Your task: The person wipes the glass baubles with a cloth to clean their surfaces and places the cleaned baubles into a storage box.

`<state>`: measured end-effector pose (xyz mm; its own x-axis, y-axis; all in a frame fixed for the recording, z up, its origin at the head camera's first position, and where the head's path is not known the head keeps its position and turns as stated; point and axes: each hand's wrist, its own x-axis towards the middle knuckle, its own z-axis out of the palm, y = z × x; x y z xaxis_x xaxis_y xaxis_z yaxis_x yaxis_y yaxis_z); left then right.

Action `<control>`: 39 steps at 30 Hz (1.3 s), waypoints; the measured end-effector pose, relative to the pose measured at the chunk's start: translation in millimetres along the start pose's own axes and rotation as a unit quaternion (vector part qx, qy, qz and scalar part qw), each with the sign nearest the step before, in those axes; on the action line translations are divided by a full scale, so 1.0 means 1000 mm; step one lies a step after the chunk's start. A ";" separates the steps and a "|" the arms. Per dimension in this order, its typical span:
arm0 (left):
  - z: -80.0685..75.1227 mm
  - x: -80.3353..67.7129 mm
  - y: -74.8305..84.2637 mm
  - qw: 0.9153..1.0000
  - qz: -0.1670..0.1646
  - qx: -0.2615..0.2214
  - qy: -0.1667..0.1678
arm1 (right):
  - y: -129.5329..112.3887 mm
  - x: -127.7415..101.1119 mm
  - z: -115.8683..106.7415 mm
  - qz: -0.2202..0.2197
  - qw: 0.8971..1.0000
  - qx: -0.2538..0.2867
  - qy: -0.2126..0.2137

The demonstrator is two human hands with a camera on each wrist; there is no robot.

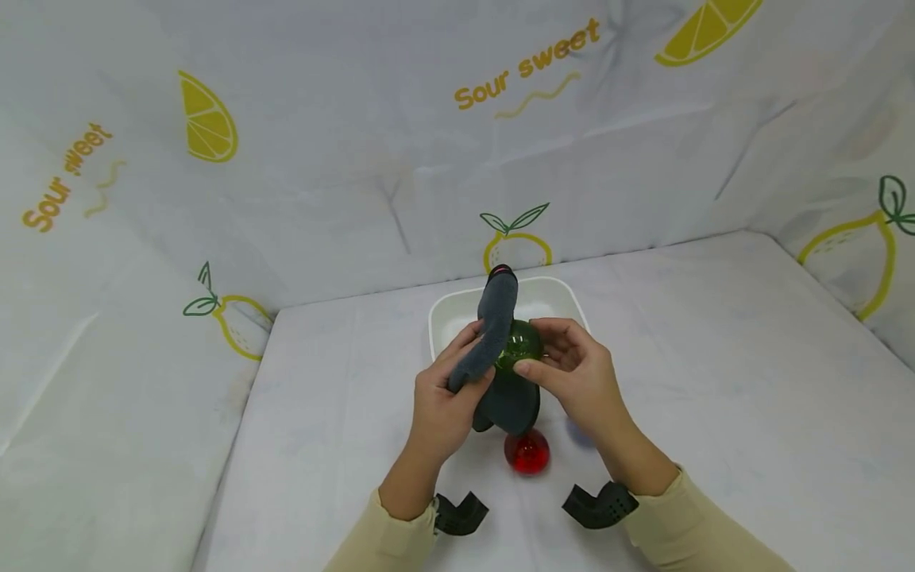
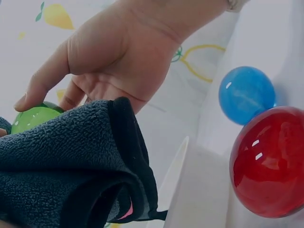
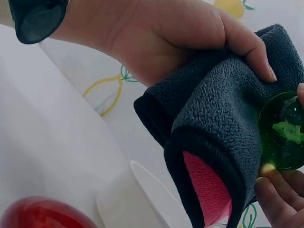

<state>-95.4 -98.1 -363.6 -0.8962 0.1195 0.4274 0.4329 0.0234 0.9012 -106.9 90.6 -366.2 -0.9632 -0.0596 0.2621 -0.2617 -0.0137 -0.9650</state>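
Nearest the lens: two cream sleeves (image 1: 700, 532) with black wrist mounts, low in the head view. Just beyond, left hand (image 1: 439, 405) curled round a dark grey cloth (image 1: 493, 349), thumb pressed on the fleece, pink lining showing at the fold in the right wrist view. Right hand (image 1: 572, 369) pinching a green ball (image 1: 520, 343) between thumb and fingertips, ball touching the cloth and partly wrapped by it. Both held up above the bench (image 1: 715, 381), in front of the white tray (image 1: 550, 295). One end of the cloth standing up over the tray's near rim, the other hanging down below the ball. Red ball (image 1: 527, 453) resting on the bench on the near side of the tray, under the hanging cloth, between the two wrists. Blue ball (image 2: 246, 95) just beside the red one, mostly hidden behind the right hand from the head view. Lemon-print sheet (image 1: 357, 159) rising as walls behind the tray and on both sides.
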 end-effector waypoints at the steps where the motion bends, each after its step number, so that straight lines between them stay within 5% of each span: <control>1: 0.000 0.000 0.000 1.000 -0.001 -0.002 0.000 | 0.000 0.000 0.000 -0.003 1.000 -0.004 0.002; 14: 0.004 -0.001 -0.001 1.000 -0.008 -0.009 0.004 | 0.005 -0.001 0.001 -0.115 0.990 -0.080 0.000; 23: 0.006 -0.001 -0.002 1.000 -0.014 -0.012 -0.005 | 0.003 0.001 -0.001 -0.138 0.985 -0.102 -0.032; 39: 0.007 -0.002 -0.003 1.000 -0.025 -0.008 0.008 | 0.001 0.001 -0.003 -0.174 0.983 -0.054 -0.007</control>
<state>-94.6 -91.7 -367.4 -0.9181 0.1017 0.3830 0.3863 0.0134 0.9223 -107.9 93.2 -367.4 -0.8130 -0.0838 0.5761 -0.5816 0.0711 -0.8104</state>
